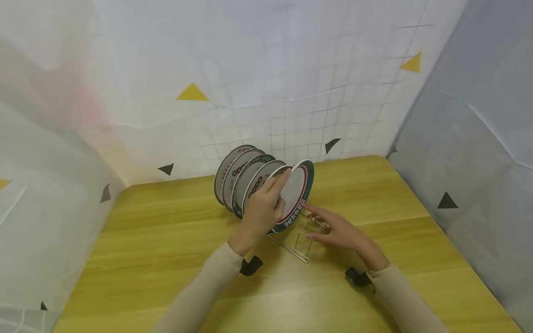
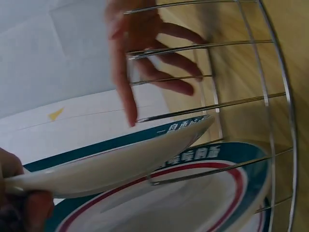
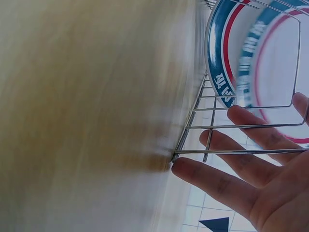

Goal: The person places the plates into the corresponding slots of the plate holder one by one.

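My left hand (image 1: 260,208) pinches the edge of the nearest plate (image 1: 296,187), which is white with a green rim and a red ring. In the left wrist view this plate (image 2: 101,162) is tilted, its lower edge between the wires of a metal dish rack (image 2: 288,101). Several similar plates (image 1: 228,173) stand in a row behind it. My right hand (image 1: 339,231) is beside the front end of the rack, fingers spread, the index fingertip right at the plate's rim. The right wrist view shows the right-hand fingers (image 3: 231,183) along the rack wires.
The rack stands on a yellow wood-grain table (image 1: 166,259). White sheeting (image 1: 258,60) with yellow and dark triangle marks rises behind the table and at both sides. A dark curved piece sits at each sleeve cuff.
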Demonstrator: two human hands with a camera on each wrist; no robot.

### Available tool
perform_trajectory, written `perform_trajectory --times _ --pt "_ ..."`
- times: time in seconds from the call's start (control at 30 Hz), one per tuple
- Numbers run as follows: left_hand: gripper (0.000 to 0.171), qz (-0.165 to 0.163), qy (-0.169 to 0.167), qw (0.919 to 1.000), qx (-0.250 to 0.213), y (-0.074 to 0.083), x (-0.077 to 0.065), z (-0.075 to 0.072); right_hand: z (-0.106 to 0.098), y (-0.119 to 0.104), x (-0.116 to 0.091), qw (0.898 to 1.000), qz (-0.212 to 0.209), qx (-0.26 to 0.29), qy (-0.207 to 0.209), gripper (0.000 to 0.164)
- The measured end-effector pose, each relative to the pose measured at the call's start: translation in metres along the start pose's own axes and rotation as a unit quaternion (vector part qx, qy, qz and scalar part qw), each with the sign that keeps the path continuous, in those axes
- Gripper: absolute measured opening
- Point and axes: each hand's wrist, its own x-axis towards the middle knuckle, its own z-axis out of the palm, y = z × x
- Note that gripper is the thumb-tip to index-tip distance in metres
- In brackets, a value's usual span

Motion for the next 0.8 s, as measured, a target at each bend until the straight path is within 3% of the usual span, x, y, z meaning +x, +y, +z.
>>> perform_trajectory --times 0.1,0.3,0.8 --pt "0.068 -0.009 -0.022 0.9995 0.021 0.001 -0.002 0.008 0.001 -0.001 -0.001 1.0 -0.007 0.002 -0.005 0.078" --pt "0.07 -0.032 -0.023 0.9978 0.054 0.003 -0.005 0.012 -0.001 -0.001 -0.001 1.0 0.006 -0.001 -0.002 0.079" --pt "0.072 -0.092 -0.074 0.9888 0.09 0.013 -0.012 0.004 -0.002 -0.002 -0.003 1.0 0.013 0.0 -0.003 0.079"
